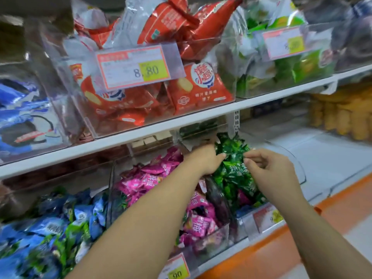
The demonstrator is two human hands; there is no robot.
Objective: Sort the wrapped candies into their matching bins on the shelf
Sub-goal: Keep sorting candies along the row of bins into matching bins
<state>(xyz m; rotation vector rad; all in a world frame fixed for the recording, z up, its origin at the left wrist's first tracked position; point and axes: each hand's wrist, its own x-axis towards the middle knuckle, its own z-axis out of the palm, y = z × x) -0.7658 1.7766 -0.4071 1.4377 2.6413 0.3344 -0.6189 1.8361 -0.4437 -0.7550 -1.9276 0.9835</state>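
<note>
Pinching green candy (236,152) in right grip (271,170); left grip (203,160) just beside.

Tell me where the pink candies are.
Head view, low centre: the pink candies fill a clear bin between the blue candies on their left and the green candies on their right.

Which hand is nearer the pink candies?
Left. The left hand is just right of the pink candies, touching the green candies; the right hand is farther right, pinching one of them.
</note>
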